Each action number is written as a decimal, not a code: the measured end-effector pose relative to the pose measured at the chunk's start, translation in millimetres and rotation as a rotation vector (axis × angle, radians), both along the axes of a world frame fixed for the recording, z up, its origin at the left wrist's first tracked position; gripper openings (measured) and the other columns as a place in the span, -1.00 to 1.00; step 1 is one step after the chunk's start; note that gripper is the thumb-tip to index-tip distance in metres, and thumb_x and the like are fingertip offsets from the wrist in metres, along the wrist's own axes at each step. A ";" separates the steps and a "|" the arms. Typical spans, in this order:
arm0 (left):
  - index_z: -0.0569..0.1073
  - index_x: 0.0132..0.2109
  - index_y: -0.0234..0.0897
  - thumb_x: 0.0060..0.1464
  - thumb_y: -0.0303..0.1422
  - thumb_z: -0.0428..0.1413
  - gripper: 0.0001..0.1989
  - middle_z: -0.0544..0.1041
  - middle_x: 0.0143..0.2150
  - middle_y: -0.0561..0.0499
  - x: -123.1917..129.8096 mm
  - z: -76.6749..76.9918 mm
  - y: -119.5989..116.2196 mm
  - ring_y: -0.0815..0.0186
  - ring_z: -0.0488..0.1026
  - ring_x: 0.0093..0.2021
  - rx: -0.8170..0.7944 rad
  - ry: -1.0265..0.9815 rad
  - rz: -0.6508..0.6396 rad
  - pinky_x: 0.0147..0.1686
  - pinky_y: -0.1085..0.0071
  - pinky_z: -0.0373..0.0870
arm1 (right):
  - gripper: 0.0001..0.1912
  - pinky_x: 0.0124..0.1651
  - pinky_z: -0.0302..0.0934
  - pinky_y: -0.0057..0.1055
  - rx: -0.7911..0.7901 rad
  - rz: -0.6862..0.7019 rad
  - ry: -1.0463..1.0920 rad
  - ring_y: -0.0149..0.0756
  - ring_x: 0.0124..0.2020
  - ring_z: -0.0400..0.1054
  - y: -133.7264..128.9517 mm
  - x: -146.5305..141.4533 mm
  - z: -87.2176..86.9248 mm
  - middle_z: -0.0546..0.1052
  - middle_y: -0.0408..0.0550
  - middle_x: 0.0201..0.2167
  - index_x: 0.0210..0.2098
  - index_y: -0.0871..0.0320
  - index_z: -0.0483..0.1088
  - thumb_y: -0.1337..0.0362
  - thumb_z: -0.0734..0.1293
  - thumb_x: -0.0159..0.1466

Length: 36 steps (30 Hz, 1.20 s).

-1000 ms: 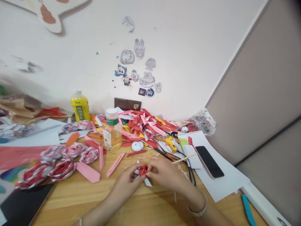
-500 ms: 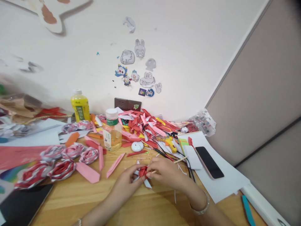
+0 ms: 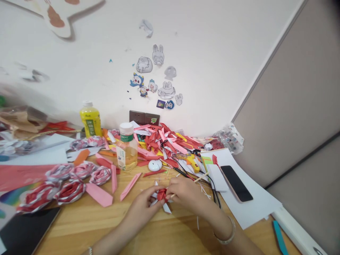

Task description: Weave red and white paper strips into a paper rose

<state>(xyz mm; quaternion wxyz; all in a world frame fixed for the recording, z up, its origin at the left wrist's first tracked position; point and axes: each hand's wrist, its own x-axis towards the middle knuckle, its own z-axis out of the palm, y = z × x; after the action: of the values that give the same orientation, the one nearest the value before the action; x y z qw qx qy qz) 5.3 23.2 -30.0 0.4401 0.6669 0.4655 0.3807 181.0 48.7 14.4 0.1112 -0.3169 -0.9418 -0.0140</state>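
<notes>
Left hand [image 3: 149, 199]: pinched a red-and-white folded-paper piece [image 3: 162, 194]. Right hand [image 3: 183, 191]: gripped a thin stick [image 3: 201, 177], one end beside the piece.

I see the left hand [image 3: 145, 201] pinching a red-and-white paper piece [image 3: 161, 194] above the desk [image 3: 159, 239]. The right hand [image 3: 182, 191], close beside it, grips a thin stick [image 3: 201, 177]; its tip seems to touch the red paper, though fingers hide the contact. Beyond the hands I have a white case [image 3: 155, 165] and a yellow glue gun [image 3: 193, 163]; right of the right hand, a phone [image 3: 237, 183].
</notes>
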 end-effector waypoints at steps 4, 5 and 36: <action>0.46 -0.14 -0.26 -0.02 -0.31 0.08 -0.74 0.57 -0.22 -0.01 0.0 2.6 -0.7 0.21 0.48 -0.21 -0.007 0.007 0.004 -0.22 0.42 0.38 | -0.92 -0.37 0.09 -0.48 -0.013 -0.032 -0.014 -0.36 -0.41 0.30 -1.6 -0.8 2.1 0.46 -0.13 -0.45 -0.39 0.16 0.45 0.30 0.32 0.19; 0.45 -0.14 -0.26 -0.02 -0.32 0.08 -0.74 0.57 -0.22 -0.01 -0.1 3.5 -1.0 0.21 0.48 -0.22 -0.011 0.009 0.005 -0.22 0.41 0.38 | -0.93 -0.36 0.10 -0.48 -0.016 -0.043 -0.020 -0.35 -0.41 0.30 -2.2 -1.4 2.7 0.46 -0.13 -0.45 -0.40 0.15 0.44 0.30 0.33 0.18; 0.46 -0.14 -0.26 -0.05 -0.30 0.09 -0.72 0.57 -0.22 -0.03 0.3 7.3 -2.1 0.19 0.47 -0.20 -0.010 0.006 0.000 -0.17 0.37 0.38 | -0.90 -0.40 0.05 -0.50 -0.150 -0.259 0.000 -0.34 -0.42 0.31 -14.3 -13.8 10.5 0.48 -0.12 -0.46 -0.45 0.14 0.46 0.33 0.29 0.14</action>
<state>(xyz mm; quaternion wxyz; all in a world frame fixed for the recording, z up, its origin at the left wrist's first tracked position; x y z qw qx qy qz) 5.6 21.2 -22.7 0.4419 0.6658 0.4686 0.3767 167.2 34.4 24.9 0.0846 -0.4431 -0.8915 0.0424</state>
